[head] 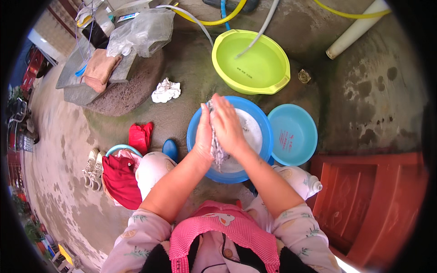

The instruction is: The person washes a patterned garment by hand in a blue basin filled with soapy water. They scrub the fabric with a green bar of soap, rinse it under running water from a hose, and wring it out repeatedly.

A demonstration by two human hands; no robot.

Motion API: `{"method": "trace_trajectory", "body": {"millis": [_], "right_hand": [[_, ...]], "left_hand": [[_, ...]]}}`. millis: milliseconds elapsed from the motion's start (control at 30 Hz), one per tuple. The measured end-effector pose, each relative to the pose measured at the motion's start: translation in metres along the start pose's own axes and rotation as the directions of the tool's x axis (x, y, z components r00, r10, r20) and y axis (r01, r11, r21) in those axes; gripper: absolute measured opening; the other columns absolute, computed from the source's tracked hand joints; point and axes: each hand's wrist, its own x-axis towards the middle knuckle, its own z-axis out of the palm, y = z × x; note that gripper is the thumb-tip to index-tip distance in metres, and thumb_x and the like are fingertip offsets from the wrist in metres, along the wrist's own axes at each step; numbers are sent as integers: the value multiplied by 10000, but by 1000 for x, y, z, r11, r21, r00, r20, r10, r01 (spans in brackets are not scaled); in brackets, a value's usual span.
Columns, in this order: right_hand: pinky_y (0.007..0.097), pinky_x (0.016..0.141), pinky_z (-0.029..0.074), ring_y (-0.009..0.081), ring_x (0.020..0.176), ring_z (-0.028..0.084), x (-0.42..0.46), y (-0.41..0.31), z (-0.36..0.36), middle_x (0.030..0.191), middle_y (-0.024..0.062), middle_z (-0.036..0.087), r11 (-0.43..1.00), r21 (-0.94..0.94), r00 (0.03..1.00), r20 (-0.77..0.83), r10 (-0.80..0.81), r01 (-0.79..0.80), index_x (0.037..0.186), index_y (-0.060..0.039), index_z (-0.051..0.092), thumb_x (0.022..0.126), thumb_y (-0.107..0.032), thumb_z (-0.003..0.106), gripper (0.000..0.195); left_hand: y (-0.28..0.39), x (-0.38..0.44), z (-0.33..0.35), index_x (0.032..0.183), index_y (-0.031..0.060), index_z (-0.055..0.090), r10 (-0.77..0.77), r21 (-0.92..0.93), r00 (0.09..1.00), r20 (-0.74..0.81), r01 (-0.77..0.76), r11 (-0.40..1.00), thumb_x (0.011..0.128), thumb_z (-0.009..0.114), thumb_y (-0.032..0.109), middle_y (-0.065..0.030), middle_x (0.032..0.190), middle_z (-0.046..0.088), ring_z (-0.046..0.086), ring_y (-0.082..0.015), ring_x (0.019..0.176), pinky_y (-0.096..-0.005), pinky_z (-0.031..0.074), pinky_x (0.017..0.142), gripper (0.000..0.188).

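Above a blue plastic basin (pixel 267 127) of whitish sudsy water, my left hand (pixel 204 136) and my right hand (pixel 225 124) press a wet grey cloth (pixel 216 146) between their palms. The cloth hangs below the palms towards the suds. Beyond the blue basin stands a yellow-green basin (pixel 251 68) of water with a grey hose (pixel 256 39) dipping into it. A light blue basin (pixel 294 134) touches the blue basin's right side. At the left, a tub (pixel 124 146) holds dark red cloth (pixel 121 177) and pink cloth.
A crumpled white cloth (pixel 166 90) and red rubber gloves (pixel 140 136) lie on the wet concrete. Pale shoes (pixel 94 170) stand left of the tub. A stone slab (pixel 99 82) bears a brown towel (pixel 100 70) and a plastic bag (pixel 141 32). A red wooden door (pixel 370 204) is at right.
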Motion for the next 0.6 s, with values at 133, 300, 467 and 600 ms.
{"method": "trace_trajectory", "body": {"millis": [133, 300, 467, 600], "right_hand": [[433, 1091, 189, 367, 1317, 268, -23, -14, -2, 1398, 205, 329, 989, 105, 994, -44, -98, 102, 1341, 12, 353, 926, -222, 385, 477], [460, 1094, 159, 370, 1332, 232, -10, -2, -18, 1403, 194, 329, 992, -41, 985, 125, -117, 123, 1353, 22, 328, 914, -194, 370, 491], [491, 1092, 124, 357, 1347, 205, -26, -15, -6, 1427, 189, 281, 990, 53, 990, 49, -132, 129, 1379, 11, 273, 911, -189, 345, 515], [480, 1095, 110, 352, 1339, 220, -24, -15, -7, 1412, 157, 325, 986, 53, 980, 117, -161, 156, 1362, -2, 325, 926, -209, 333, 482]], "left_hand": [[13, -3, 13, 1325, 122, 379, -8, 92, 989, -150, 22, 996, 829, 375, 684, -90, 1275, 464, 462, -246, 1157, -375, 373, 1003, 750], [1, -6, 9, 1311, 131, 396, -34, -62, 995, -98, 28, 998, 867, 335, 646, -95, 1299, 450, 444, -245, 1181, -384, 358, 1015, 683], [21, -2, 6, 1294, 119, 426, 52, 65, 993, -104, -46, 997, 878, 314, 635, -113, 1219, 504, 496, -266, 1093, -425, 393, 967, 672], [25, 12, -51, 1202, 98, 465, 13, -105, 988, 151, 3, 994, 933, 290, 538, -139, 1141, 508, 500, -282, 1047, -433, 392, 946, 544]]}}
